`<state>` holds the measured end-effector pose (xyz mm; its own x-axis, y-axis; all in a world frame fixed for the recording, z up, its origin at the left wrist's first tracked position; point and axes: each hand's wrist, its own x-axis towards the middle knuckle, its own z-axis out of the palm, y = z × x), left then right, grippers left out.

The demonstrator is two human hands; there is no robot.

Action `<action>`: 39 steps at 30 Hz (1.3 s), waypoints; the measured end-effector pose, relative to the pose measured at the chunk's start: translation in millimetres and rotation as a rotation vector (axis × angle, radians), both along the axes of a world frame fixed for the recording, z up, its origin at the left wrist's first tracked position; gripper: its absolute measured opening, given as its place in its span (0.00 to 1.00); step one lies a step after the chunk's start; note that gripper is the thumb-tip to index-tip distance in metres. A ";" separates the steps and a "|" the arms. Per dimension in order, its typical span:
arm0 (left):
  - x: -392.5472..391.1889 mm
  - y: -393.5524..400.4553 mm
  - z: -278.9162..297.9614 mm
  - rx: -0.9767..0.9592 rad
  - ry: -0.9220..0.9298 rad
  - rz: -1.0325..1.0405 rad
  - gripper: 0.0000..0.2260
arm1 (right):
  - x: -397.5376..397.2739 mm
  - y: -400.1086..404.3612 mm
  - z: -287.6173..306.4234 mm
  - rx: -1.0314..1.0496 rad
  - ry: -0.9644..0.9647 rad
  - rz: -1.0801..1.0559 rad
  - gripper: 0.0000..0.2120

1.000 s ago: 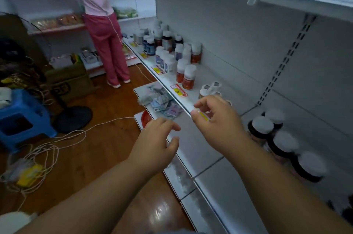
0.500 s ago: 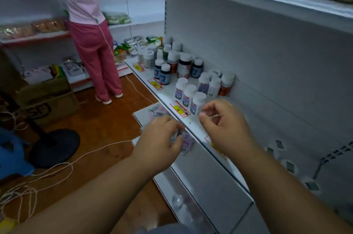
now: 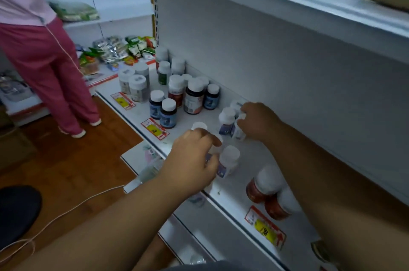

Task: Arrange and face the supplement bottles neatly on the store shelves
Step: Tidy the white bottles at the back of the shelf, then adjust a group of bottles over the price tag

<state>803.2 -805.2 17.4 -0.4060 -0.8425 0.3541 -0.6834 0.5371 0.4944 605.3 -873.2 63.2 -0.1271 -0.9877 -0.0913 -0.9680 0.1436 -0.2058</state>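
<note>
Supplement bottles (image 3: 228, 161) with white caps are gripped on the shelf (image 3: 247, 161): one by the left hand (image 3: 190, 160), another by the right hand (image 3: 257, 121).

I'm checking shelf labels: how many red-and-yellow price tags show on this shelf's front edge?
3. One far left below the grey-lidded jars, one before the dark blue bottles, one nearest, below the red bottles. The left hand may hide another.
</note>
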 end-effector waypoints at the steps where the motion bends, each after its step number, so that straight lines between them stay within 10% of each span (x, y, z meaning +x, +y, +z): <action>1: 1.2 -8.1 1.3 -0.009 -0.022 -0.016 0.12 | 2.9 -9.6 -4.4 0.058 0.052 -0.013 0.22; 21: 49.5 -114.8 -20.5 -0.210 -0.274 -0.647 0.21 | 63.3 -28.5 -3.7 -0.170 -0.142 -0.143 0.12; 39: 53.5 -125.6 -25.4 -0.207 -0.232 -0.709 0.17 | 65.1 -41.3 -15.6 -0.104 -0.126 -0.179 0.07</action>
<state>856.7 -930.7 -8.1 -0.9067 -0.2789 0.3165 -0.2149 0.9510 0.2223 670.4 -914.5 47.5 -0.2952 -0.9553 -0.0165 -0.8946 0.2825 -0.3462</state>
